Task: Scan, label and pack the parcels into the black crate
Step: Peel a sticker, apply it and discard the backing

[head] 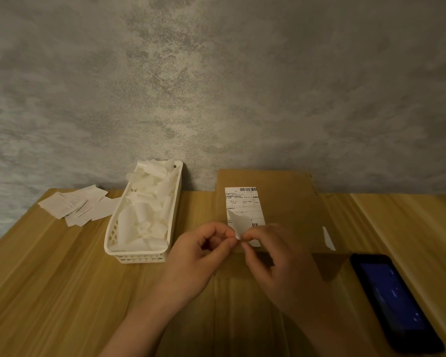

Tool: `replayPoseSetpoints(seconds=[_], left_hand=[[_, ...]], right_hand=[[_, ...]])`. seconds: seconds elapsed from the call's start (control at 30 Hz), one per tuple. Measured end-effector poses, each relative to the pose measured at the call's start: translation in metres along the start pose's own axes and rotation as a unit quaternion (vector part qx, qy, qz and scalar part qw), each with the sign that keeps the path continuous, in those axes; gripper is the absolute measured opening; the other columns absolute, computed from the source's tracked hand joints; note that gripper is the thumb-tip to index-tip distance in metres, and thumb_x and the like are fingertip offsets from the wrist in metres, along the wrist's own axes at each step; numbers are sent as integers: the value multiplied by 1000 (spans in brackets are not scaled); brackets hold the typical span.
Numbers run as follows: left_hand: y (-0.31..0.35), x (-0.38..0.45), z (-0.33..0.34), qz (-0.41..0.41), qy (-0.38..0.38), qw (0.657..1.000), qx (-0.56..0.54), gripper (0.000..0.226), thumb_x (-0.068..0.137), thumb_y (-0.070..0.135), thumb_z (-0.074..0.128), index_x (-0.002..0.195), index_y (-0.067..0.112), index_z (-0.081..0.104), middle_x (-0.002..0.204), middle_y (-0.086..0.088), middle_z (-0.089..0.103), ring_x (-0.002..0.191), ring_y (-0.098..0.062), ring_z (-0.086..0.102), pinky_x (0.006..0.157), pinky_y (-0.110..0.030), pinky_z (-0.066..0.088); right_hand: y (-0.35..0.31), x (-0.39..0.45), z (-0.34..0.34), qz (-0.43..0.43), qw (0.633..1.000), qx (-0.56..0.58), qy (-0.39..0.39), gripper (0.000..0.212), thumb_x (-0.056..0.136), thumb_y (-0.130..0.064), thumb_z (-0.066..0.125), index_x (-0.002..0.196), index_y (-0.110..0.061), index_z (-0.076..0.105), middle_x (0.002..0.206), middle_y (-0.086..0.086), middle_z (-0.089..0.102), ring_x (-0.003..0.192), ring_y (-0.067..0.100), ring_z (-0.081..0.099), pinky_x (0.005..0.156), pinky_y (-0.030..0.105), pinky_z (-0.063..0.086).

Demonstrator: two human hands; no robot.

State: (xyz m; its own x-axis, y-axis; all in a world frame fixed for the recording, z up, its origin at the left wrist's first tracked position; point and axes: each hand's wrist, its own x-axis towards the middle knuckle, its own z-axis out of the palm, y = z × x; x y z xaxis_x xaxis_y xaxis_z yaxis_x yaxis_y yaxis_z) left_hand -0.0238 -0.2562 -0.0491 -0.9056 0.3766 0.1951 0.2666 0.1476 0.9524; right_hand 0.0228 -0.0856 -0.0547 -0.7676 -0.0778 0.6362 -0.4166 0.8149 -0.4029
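Note:
A flat brown cardboard parcel (289,210) lies on the wooden table in front of me. A white shipping label (243,206) with barcodes is held above it, its lower left corner curled up. My left hand (201,256) and my right hand (273,261) both pinch that lower corner of the label between thumb and fingertips, touching each other there. The black crate is not in view.
A white plastic basket (139,256) full of crumpled white backing paper stands left of the parcel. Loose paper slips (75,206) lie at the far left. A black phone (394,300) with a lit blue screen lies at the right. A grey wall stands behind the table.

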Motion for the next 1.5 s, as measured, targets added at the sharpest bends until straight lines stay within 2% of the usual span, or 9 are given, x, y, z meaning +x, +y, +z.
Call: replayPoseSetpoints(seconds=[0.23,0.4,0.57,0.7,0.8,0.93,1.23,1.4,1.5], left_hand=[[4,0,5,10,-4,1000,29,18,89,10,70,90,28,73,80,-1,69,75,-21,63,76,-45,53],[5,0,6,22,-9,999,43,11,81,29,66,89,34,71,80,1,69,75,-14,63,76,-45,53],[8,0,9,42,0,995,88,9,81,38,64,88,37,69,79,9,68,79,-13,64,74,-39,54],[9,1,8,58,5,992,116,12,86,23,69,85,34,70,80,14,68,81,-13,65,73,-30,53],[9,1,8,62,5,989,132,14,85,19,70,87,33,71,81,14,68,83,-14,65,72,-25,52],[10,1,9,67,12,988,136,9,79,35,65,86,35,70,81,13,68,84,-13,65,72,-20,50],[7,4,11,66,12,990,127,15,76,40,61,85,33,71,77,9,67,80,-15,64,70,-23,51],[7,2,13,48,27,991,120,7,78,30,67,83,33,72,71,4,63,73,-14,60,67,-32,51],[7,1,13,49,26,989,134,6,82,30,69,82,34,74,73,6,66,75,-16,63,69,-30,52]], right_hand=[[0,-3,-3,2,1000,-18,-3,14,91,-31,53,100,-22,60,93,-9,61,93,-1,53,74,12,49],[2,-4,-4,-1,1000,-20,-7,16,92,-30,56,103,-21,63,95,-9,62,92,1,54,77,12,45],[4,-5,-4,-21,999,-27,7,18,92,-29,55,106,-19,62,93,-7,66,86,2,58,72,16,50],[5,-4,-5,-34,999,-24,15,19,92,-27,55,104,-17,65,91,-6,68,84,2,60,70,18,53],[7,-2,-6,-42,999,-24,18,18,91,-26,56,102,-16,66,90,-5,69,84,2,59,70,18,52],[8,-1,-7,-52,998,-27,22,16,90,-24,59,98,-14,68,87,-5,68,82,3,59,70,16,49],[10,-1,-6,-55,998,-22,13,14,91,-22,59,96,-13,68,85,-4,67,79,5,59,66,20,49],[9,-2,-8,-79,994,-73,8,16,92,-21,57,95,-11,69,80,-2,66,73,8,60,61,22,51],[9,0,-11,-85,993,-81,6,16,92,-21,57,94,-11,69,79,-2,67,73,8,60,62,17,49]])
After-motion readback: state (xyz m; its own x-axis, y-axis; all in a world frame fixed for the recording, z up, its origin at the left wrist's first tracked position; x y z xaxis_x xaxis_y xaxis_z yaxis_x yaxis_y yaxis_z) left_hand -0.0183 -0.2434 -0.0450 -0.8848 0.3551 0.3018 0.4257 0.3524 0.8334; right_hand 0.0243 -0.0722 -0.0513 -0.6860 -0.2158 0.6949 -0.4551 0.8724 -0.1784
